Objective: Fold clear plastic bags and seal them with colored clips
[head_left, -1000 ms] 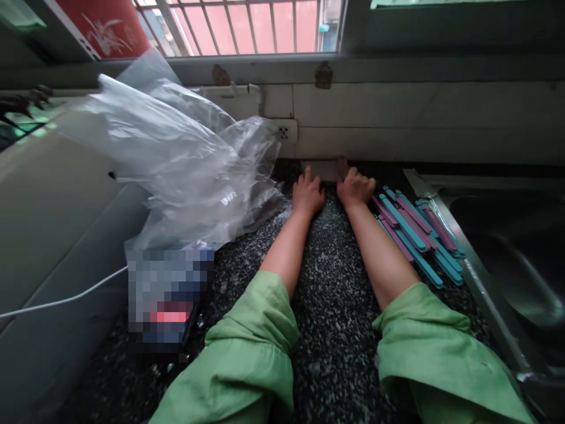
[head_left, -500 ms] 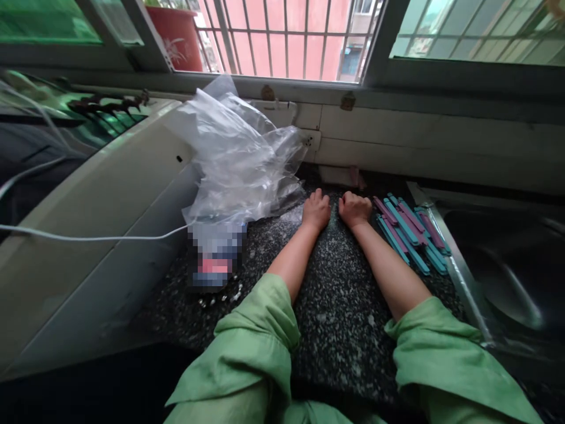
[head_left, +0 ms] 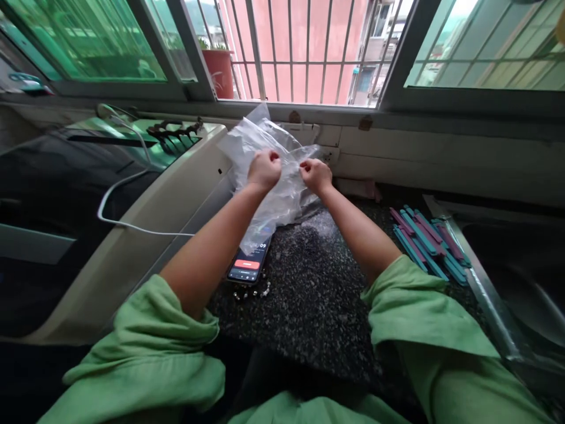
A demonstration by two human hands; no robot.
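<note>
Our left hand (head_left: 265,168) and right hand (head_left: 316,175) curl over the clear plastic (head_left: 286,203), can't tell if gripping; go gently, phone (head_left: 248,266) is half under it.

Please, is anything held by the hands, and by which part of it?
It cannot be told: the left hand and right hand are curled before the plastic; no gripped part shows clearly.
</note>
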